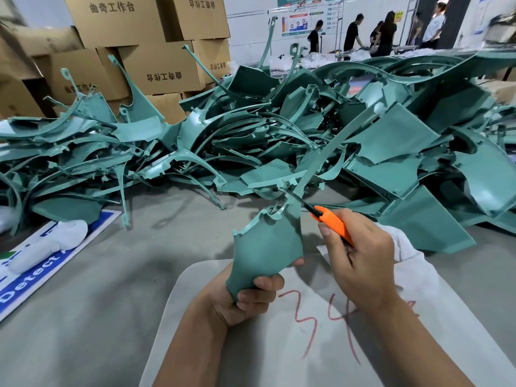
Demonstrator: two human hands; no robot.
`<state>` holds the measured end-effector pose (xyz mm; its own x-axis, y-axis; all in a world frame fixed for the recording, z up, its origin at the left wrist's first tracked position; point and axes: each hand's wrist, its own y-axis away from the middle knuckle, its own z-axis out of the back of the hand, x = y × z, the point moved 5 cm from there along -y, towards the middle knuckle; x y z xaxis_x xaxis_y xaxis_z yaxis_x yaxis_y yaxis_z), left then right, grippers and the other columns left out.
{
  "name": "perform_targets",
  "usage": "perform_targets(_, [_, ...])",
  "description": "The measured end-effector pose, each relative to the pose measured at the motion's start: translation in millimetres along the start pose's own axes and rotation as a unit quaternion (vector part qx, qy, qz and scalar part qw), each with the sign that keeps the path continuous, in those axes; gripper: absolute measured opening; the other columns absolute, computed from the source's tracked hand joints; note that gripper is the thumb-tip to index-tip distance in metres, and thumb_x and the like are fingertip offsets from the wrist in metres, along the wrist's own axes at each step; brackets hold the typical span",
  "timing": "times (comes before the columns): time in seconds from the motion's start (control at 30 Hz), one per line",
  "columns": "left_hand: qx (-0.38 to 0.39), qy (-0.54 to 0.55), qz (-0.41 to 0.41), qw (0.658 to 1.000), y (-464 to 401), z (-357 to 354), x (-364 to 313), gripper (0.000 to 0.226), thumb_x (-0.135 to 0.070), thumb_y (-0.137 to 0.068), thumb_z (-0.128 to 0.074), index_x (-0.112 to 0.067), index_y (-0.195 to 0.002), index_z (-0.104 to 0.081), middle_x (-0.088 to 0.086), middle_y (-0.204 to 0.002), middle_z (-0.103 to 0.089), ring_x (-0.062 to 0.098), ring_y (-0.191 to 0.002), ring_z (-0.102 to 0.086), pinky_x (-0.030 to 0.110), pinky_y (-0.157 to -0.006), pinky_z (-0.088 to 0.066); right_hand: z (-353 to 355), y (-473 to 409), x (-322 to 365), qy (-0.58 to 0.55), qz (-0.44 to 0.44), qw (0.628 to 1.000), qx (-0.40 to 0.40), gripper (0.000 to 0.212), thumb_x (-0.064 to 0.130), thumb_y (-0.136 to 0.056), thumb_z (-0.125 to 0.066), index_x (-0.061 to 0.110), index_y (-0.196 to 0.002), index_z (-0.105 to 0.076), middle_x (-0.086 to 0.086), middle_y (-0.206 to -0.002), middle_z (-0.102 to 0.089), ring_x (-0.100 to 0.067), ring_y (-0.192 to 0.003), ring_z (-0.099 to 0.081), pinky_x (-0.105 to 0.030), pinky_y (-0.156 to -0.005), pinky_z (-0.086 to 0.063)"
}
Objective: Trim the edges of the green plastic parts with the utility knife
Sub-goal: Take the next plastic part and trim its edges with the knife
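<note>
- Stacked brown cardboard boxes [145, 48] with printed black characters stand at the back left.
- A grey desk [92, 275] fills the foreground.
- A white bag [321, 339] marked with red handwritten figures lies flat on the desk at the near edge.
- A blue and white sign [30, 277] with the word "Detect" lies at the left, with a white object [53, 245] on top of it.
- Several people [385, 33] in dark clothes stand far back by a wall with posters [310, 13].
</note>
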<state>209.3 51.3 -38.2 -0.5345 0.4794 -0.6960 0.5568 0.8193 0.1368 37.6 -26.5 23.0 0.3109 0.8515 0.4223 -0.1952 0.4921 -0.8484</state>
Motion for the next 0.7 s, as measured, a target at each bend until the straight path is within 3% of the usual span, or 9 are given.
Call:
perform_targets(0.17, [0.046, -0.074, -0.009, 0.996, 2.4, -7.3, -4.4, 0.033, -0.031, -0.092, -0.066, -0.024, -0.124, -0.071, -0.011, -0.071, -0.051, 0.002, -0.040, -0.031, 0.009, -0.036, -0.031, -0.1, -1.7, -1.5, 0.017, -0.013, 1.000, 0.011, 0.018, 0.031, -0.103, -0.057, 0.020, -0.090, -0.063, 0.029, -0.077, -0.043, 0.004, -0.072, -0.045, -0.018, -0.065, -0.031])
perform_targets(0.23, [-0.011, -0.038, 0.006, 0.999, 5.4, -0.1, -4.3, 0.048, -0.024, -0.085, -0.073, -0.012, -0.131, -0.064, -0.005, -0.065, -0.044, -0.003, -0.036, -0.035, 0.011, -0.032, -0.029, 2.5, -1.8, -1.7, 0.027, -0.024, 0.999, -0.014, 0.024, 0.030, -0.103, -0.056, 0.016, -0.084, -0.060, 0.019, -0.070, -0.043, -0.005, -0.064, -0.043, -0.023, -0.060, -0.030])
perform_targets(0.3, [-0.071, -0.035, -0.001, 0.997, 8.7, 6.1, -5.8, 0.046, -0.017, -0.090, -0.057, -0.007, -0.135, -0.053, -0.003, -0.062, -0.039, -0.002, -0.033, -0.039, 0.013, -0.030, -0.026, 6.6, -2.8, -3.8, 0.042, -0.036, 0.998, -0.036, 0.027, 0.029, -0.103, -0.056, 0.013, -0.081, -0.059, 0.008, -0.065, -0.043, -0.017, -0.060, -0.041, -0.033, -0.055, -0.031])
perform_targets(0.37, [-0.111, -0.043, -0.001, 0.993, 12.0, 6.5, -8.9, 0.045, -0.015, -0.093, -0.038, -0.006, -0.134, -0.053, -0.002, -0.061, -0.038, -0.001, -0.032, -0.037, 0.012, -0.031, -0.023, 9.3, -3.6, -4.6, 0.067, -0.036, 0.996, -0.050, 0.025, 0.024, -0.102, -0.059, 0.012, -0.080, -0.059, 0.005, -0.064, -0.042, -0.019, -0.059, -0.039, -0.038, -0.052, -0.032])
perform_targets(0.43, [-0.141, -0.054, 0.006, 0.988, 15.0, 6.4, -10.8, 0.049, -0.014, -0.092, -0.034, -0.006, -0.134, -0.055, -0.002, -0.060, -0.037, -0.001, -0.031, -0.034, 0.012, -0.031, -0.021, 11.2, -3.6, -5.7, 0.088, -0.037, 0.993, -0.067, 0.021, 0.022, -0.101, -0.060, 0.011, -0.084, -0.063, 0.005, -0.065, -0.045, -0.020, -0.060, -0.041, -0.039, -0.052, -0.035])
perform_targets(0.6, [-0.209, -0.078, 0.012, 0.975, 25.1, 10.9, -14.2, 0.058, -0.012, -0.086, -0.036, -0.002, -0.139, -0.055, 0.003, -0.061, -0.033, 0.003, -0.032, -0.030, 0.011, -0.031, -0.021, 24.4, -6.1, -16.0, 0.127, -0.066, 0.978, -0.149, 0.018, 0.021, -0.102, -0.059, 0.008, -0.102, -0.071, 0.009, -0.077, -0.050, -0.015, -0.069, -0.043, -0.029, -0.062, -0.028])
perform_targets(0.7, [-0.252, -0.093, 0.009, 0.963, 32.7, 17.1, -15.3, 0.053, -0.007, -0.092, -0.028, -0.002, -0.133, -0.061, 0.004, -0.062, -0.031, 0.004, -0.031, -0.028, 0.010, -0.031, -0.021, 28.6, -6.3, -21.8, 0.139, -0.071, 0.973, -0.168, 0.016, 0.017, -0.100, -0.060, 0.006, -0.102, -0.071, 0.000, -0.081, -0.063, -0.016, -0.073, -0.048, -0.024, -0.068, -0.029])
